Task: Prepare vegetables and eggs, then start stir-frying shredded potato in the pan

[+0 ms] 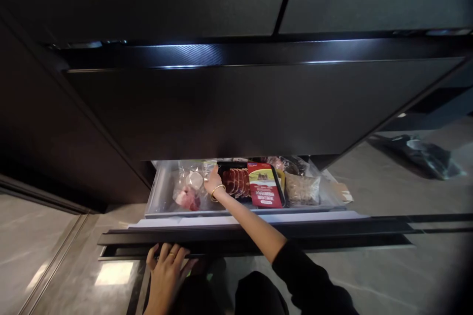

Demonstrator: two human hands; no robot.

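My left hand (167, 266) has its fingers hooked over the front edge of the pulled-out freezer drawer (254, 236). My right hand (213, 180), with a gold bangle at the wrist, reaches into the drawer. It is closed by the left end of a black tray of sliced meat (236, 182) with a red printed sleeve (263, 184); its fingertips are partly hidden, so I cannot tell what they grip. Left of that hand lies a clear bag with pink meat (187, 198). At the tray's right is a bag of pale brown food (303, 189).
The dark fridge front (229, 108) overhangs the back of the drawer. A dark cabinet side (66, 108) stands close at the left. On the tiled floor (402, 275) at the right lies a dark plastic-wrapped item (428, 155). My knees (258, 293) are just below the drawer.
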